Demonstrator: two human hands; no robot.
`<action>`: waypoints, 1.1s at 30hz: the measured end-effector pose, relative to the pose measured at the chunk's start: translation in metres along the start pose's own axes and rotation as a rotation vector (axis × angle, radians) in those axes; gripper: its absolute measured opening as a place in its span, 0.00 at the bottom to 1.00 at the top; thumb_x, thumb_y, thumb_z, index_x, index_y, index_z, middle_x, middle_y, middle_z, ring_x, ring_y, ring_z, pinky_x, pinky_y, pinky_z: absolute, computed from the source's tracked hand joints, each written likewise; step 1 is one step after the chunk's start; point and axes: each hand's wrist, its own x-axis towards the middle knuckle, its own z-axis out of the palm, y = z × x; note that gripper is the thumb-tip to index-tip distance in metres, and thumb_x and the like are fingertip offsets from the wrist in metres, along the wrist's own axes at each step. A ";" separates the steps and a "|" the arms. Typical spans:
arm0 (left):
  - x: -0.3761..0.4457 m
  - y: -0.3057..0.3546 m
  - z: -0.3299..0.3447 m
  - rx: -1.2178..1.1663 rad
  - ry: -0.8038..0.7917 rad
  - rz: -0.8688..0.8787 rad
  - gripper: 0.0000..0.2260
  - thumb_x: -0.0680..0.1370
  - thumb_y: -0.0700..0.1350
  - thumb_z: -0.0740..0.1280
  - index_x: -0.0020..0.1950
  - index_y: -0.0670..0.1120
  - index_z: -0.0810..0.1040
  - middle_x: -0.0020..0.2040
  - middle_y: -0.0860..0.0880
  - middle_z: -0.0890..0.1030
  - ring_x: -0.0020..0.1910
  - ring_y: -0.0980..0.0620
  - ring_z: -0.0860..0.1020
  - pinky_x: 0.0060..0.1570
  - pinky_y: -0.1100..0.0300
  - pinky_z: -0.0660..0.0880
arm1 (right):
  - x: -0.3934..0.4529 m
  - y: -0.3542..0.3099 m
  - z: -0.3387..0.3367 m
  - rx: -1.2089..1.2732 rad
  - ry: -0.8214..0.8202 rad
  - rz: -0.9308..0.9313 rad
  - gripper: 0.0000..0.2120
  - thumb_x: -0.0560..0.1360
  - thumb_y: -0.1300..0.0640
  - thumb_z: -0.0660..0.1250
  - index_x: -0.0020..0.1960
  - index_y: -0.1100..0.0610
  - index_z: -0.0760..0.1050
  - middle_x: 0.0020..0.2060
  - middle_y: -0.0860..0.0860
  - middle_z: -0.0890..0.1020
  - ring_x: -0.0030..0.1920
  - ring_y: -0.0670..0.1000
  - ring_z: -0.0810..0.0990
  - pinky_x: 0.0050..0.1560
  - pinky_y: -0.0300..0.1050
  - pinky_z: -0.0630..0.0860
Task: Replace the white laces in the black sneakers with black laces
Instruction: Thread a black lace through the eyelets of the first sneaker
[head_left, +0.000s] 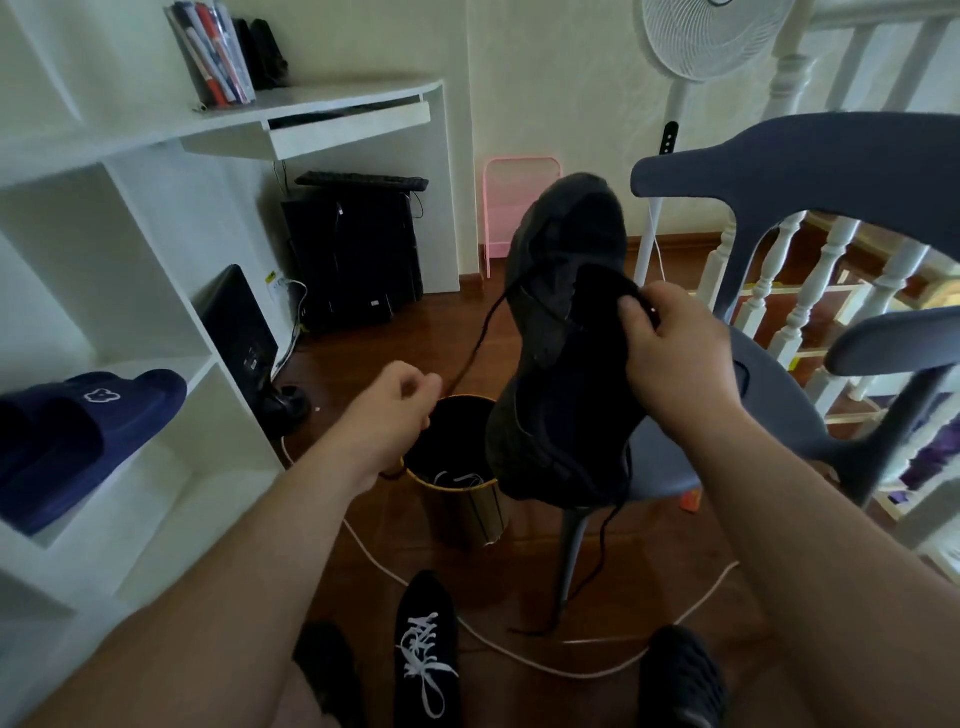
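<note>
Wood floor (649, 545). R hand (675, 358) grips sneaker (566, 332) toe-up; L hand (395, 410) pinches black lace (483, 332), down-left of eyelets.

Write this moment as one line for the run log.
left hand: pulls black lace | right hand: holds raised sneaker | floor sneaker: white laces | bin: white lace inside

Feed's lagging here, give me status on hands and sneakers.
Right hand grips raised sneaker. Left hand pinches black lace, pulling. Second sneaker on floor, white laces in. Nothing obstructing.
</note>
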 end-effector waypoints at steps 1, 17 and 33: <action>-0.003 -0.001 0.003 0.079 -0.047 0.018 0.08 0.84 0.63 0.63 0.53 0.60 0.75 0.47 0.49 0.82 0.37 0.52 0.75 0.34 0.56 0.70 | 0.001 -0.001 0.000 0.007 0.007 -0.005 0.11 0.85 0.45 0.60 0.50 0.48 0.77 0.39 0.45 0.80 0.42 0.49 0.80 0.40 0.49 0.77; -0.008 -0.004 0.008 0.262 -0.191 0.039 0.20 0.88 0.58 0.58 0.79 0.57 0.71 0.78 0.51 0.73 0.72 0.51 0.73 0.68 0.51 0.72 | 0.000 -0.011 0.013 -0.081 -0.018 -0.149 0.08 0.85 0.47 0.60 0.48 0.45 0.73 0.36 0.41 0.76 0.41 0.52 0.77 0.39 0.47 0.66; -0.005 0.022 0.033 0.055 0.387 0.578 0.04 0.83 0.53 0.66 0.51 0.63 0.73 0.44 0.58 0.79 0.44 0.61 0.77 0.42 0.63 0.71 | -0.020 -0.025 0.029 -0.203 -0.102 -0.232 0.12 0.85 0.47 0.60 0.56 0.51 0.78 0.41 0.51 0.81 0.45 0.58 0.79 0.42 0.51 0.74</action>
